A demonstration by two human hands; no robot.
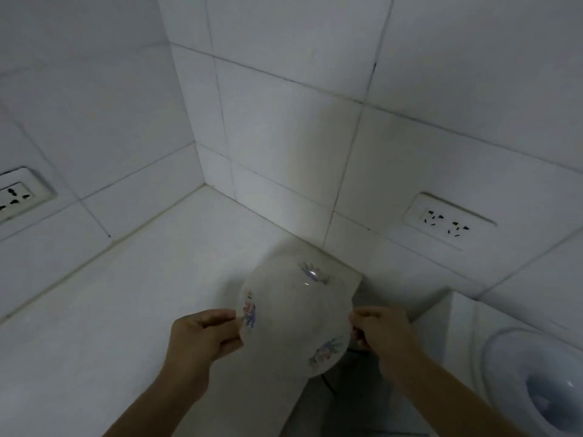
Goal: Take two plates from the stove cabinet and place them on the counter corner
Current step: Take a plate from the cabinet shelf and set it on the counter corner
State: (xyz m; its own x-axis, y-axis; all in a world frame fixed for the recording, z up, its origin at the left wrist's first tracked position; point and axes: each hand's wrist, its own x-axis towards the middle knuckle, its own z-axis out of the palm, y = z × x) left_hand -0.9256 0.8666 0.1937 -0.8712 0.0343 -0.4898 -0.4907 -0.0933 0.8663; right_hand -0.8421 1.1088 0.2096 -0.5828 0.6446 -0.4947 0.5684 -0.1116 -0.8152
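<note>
A white plate point(291, 313) with small flower prints round its rim is held up above the right end of the white counter point(132, 310). My left hand point(202, 337) grips its left edge, fingers curled round the rim. My right hand point(378, 329) grips its right edge the same way. The plate tilts slightly and hides what lies beneath it. Whether a second plate is stacked under it I cannot tell. The counter's corner point(202, 197) lies farther back, where the two tiled walls meet.
White tiled walls close the corner. One wall socket point(19, 197) sits at the left, another socket point(449, 220) at the right. A white appliance with a round lid point(536, 383) stands at the lower right, past a gap beside the counter's end.
</note>
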